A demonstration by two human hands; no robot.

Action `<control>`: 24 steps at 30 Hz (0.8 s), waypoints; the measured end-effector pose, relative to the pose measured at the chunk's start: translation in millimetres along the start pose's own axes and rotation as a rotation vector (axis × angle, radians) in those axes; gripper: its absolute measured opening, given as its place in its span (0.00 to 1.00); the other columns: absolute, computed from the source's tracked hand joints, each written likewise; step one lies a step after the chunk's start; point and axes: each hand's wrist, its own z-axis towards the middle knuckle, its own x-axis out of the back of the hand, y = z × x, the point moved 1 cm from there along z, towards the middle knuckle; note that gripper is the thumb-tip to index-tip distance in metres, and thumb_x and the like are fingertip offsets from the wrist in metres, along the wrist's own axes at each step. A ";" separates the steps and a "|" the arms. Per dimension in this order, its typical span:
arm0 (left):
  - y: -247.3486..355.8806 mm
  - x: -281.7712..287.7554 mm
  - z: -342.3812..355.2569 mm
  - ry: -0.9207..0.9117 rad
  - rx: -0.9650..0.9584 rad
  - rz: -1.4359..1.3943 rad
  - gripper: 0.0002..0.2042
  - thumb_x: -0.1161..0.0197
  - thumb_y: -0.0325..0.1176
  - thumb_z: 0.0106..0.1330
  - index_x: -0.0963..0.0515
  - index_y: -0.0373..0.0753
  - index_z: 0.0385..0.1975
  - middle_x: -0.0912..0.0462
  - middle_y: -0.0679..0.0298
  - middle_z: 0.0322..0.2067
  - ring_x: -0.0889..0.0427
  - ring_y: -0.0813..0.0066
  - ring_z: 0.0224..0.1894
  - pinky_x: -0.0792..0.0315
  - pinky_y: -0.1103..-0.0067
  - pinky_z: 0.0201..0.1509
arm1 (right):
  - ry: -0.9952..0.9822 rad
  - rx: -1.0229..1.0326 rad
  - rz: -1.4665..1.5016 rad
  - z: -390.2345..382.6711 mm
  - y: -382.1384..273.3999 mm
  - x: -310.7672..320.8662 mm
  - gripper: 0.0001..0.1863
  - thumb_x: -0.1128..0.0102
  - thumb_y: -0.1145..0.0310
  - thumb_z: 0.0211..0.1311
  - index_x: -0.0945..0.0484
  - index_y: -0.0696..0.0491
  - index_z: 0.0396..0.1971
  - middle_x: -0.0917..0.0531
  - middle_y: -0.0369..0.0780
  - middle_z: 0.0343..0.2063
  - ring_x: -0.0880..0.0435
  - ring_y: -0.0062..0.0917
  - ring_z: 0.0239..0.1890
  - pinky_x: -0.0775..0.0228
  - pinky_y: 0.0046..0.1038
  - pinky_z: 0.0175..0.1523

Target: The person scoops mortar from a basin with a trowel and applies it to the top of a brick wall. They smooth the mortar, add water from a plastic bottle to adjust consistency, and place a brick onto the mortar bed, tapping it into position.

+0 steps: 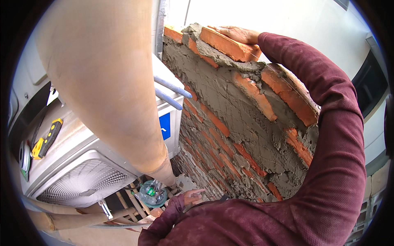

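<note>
At the top of the wall, my right hand (237, 33) lies flat along an orange brick (227, 44), its fingers stretched over the upper face. The brick sits in wet grey mortar (195, 39), slightly tilted in this view. Close by, a thin string (283, 80) runs past the brick's end and over a neighbouring brick (289, 94). Low down near my body, my left hand (193, 197) hangs with a finger extended and nothing visible in it. Part of that hand is hard to make out.
A thick bamboo pole (111, 82) slants through the left side. Behind it stands a white air-conditioner unit (86, 180) carrying a yellow-and-black utility knife (48, 137). Two blue-grey rods (170, 96) stick out beside the pole. A teal bucket (161, 202) holds plastic bottles below, and mortar-smeared brickwork (230, 123) drops away.
</note>
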 end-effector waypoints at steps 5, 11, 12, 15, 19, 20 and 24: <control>16.3 3.8 1.3 0.011 0.033 -0.053 0.29 0.43 0.46 0.71 0.38 0.43 0.68 0.27 0.65 0.56 0.31 0.75 0.58 0.39 0.76 0.64 | 0.036 0.007 0.047 -1.4 4.1 -1.4 0.33 0.71 0.44 0.72 0.38 0.48 0.68 0.33 0.41 0.65 0.37 0.32 0.69 0.49 0.34 0.73; 40.0 15.6 12.3 0.000 -0.076 0.011 0.28 0.44 0.45 0.71 0.38 0.42 0.68 0.28 0.63 0.59 0.31 0.76 0.58 0.39 0.75 0.64 | 0.057 0.023 -0.038 4.8 10.6 -1.1 0.32 0.71 0.46 0.72 0.36 0.50 0.66 0.33 0.43 0.65 0.36 0.34 0.68 0.48 0.34 0.72; 38.3 18.9 13.2 0.008 -0.041 0.020 0.28 0.44 0.45 0.71 0.38 0.42 0.68 0.28 0.63 0.59 0.31 0.75 0.58 0.39 0.75 0.64 | 0.046 0.003 0.003 6.6 6.9 -2.0 0.32 0.71 0.46 0.73 0.36 0.51 0.66 0.32 0.44 0.65 0.36 0.34 0.68 0.48 0.34 0.73; 44.8 23.6 6.8 0.026 -0.083 0.093 0.28 0.45 0.45 0.71 0.38 0.41 0.68 0.27 0.64 0.58 0.30 0.74 0.57 0.41 0.75 0.66 | 0.002 0.018 -0.133 -7.4 -22.3 7.0 0.32 0.72 0.47 0.73 0.35 0.52 0.65 0.32 0.44 0.64 0.36 0.32 0.68 0.47 0.34 0.74; 21.3 24.0 0.7 0.070 -0.133 0.032 0.28 0.45 0.46 0.72 0.38 0.42 0.68 0.26 0.69 0.50 0.30 0.80 0.50 0.40 0.79 0.62 | 0.068 -0.043 -0.033 1.7 -4.4 0.6 0.31 0.72 0.48 0.72 0.35 0.52 0.65 0.31 0.43 0.64 0.35 0.33 0.67 0.46 0.33 0.73; 18.9 23.0 2.1 0.081 -0.144 0.084 0.28 0.45 0.45 0.72 0.38 0.42 0.68 0.26 0.71 0.47 0.31 0.82 0.48 0.39 0.80 0.60 | 0.073 -0.035 -0.020 2.4 -3.5 -0.6 0.31 0.72 0.48 0.72 0.36 0.52 0.65 0.31 0.43 0.64 0.35 0.33 0.67 0.46 0.33 0.73; 18.5 13.7 -5.8 0.075 -0.034 -0.021 0.27 0.44 0.44 0.71 0.38 0.43 0.68 0.27 0.73 0.45 0.33 0.85 0.46 0.38 0.81 0.57 | 0.069 -0.020 0.009 2.0 0.4 -2.3 0.32 0.72 0.48 0.72 0.36 0.52 0.66 0.31 0.43 0.64 0.34 0.34 0.67 0.46 0.33 0.72</control>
